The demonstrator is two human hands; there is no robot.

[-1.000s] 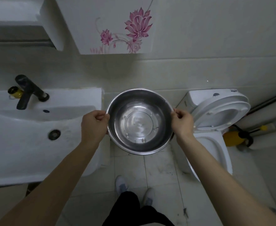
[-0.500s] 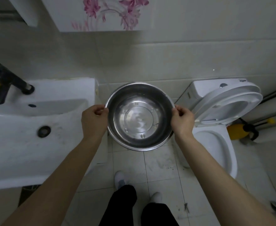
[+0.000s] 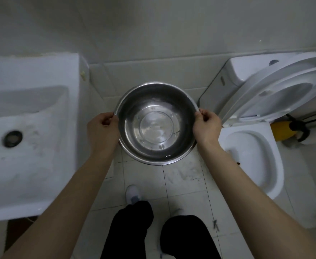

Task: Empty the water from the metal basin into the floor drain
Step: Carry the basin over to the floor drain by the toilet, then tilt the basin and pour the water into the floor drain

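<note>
While the metal basin (image 3: pixel 156 124) hangs level above the tiled floor (image 3: pixel 183 184), between the sink (image 3: pixel 32 165) and the toilet (image 3: pixel 256 165), each grip is closed on its rim: the left hand (image 3: pixel 102 130) pinches the left edge with fingers curled over it, and the right hand (image 3: pixel 206 126) pinches the right edge the same way. A shallow layer of water seems to lie in the bottom, judging by the ripples. No floor drain can be picked out with certainty; a dark rounded shape at the lower right edge, past the toilet, may be it, but too little of it shows. The step in hand, as I judge it, is carrying the basin to the drain, so it is best held level until low over the grate. A slow tilt away from the white shoe (image 3: pixel 133 193), with one edge lowered close to the floor, would limit splashing. A thin wet rim can slip, so both pinches want to be firm through the tilt
</note>
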